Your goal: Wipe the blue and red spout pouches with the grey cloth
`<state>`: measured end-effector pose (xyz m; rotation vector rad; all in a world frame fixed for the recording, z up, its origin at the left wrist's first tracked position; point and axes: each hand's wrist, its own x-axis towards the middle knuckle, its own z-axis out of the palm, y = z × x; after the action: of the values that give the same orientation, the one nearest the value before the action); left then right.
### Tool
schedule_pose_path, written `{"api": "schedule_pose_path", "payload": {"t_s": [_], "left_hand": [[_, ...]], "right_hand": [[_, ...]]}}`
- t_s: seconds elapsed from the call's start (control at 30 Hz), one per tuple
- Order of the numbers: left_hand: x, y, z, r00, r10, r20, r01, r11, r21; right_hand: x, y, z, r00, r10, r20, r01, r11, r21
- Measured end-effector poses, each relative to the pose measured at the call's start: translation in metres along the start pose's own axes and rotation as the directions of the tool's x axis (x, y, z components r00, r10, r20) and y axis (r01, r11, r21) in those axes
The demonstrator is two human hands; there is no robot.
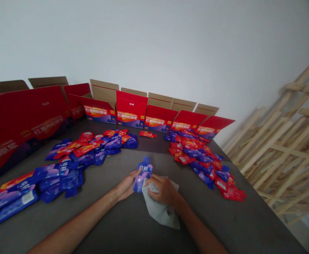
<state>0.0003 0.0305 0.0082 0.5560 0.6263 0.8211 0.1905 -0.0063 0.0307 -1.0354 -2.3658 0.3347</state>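
Note:
A blue and purple spouted pouch (pixel 144 168) with white characters stands out above the middle of the table, held by its left side in my left hand (pixel 128 183). The fingers of that hand are closed on the pouch and partly hidden behind it. My right hand (pixel 161 188) is closed around a pale grey cloth (pixel 162 213). The cloth's upper edge touches the lower right part of the pouch, and its loose end hangs down toward me.
Mixed red and blue pouches lie in a left pile (pixel 112 143) and a right pile (pixel 193 151). Blue pouches (pixel 56 176) sit nearer on the left. Open red cartons (pixel 131 111) line the wall. Wooden frames (pixel 283 151) lean beyond the table's (pixel 112 225) right edge.

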Motion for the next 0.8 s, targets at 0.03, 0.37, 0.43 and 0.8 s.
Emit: {"api": "schedule_pose_path", "payload": {"t_s": [0.03, 0.37, 0.43, 0.8], "left_hand": [[0.000, 0.000, 0.000, 0.999, -0.033, 0.041, 0.033, 0.999, -0.017], [-0.008, -0.002, 0.005, 0.962, -0.206, 0.177, 0.202, 0.978, 0.044], [-0.008, -0.002, 0.005, 0.969, -0.189, 0.162, 0.185, 0.982, 0.034], [-0.003, -0.001, 0.002, 0.976, -0.120, 0.179, 0.128, 0.991, -0.035]], "right_hand": [[0.000, -0.001, 0.002, 1.000, 0.013, 0.004, -0.013, 1.000, 0.001], [0.002, 0.017, -0.007, 0.930, 0.245, -0.273, -0.240, 0.969, 0.051], [0.002, 0.017, -0.009, 0.935, 0.233, -0.266, -0.232, 0.972, 0.039], [0.000, -0.002, -0.001, 1.000, 0.025, 0.018, -0.025, 1.000, 0.014]]}}
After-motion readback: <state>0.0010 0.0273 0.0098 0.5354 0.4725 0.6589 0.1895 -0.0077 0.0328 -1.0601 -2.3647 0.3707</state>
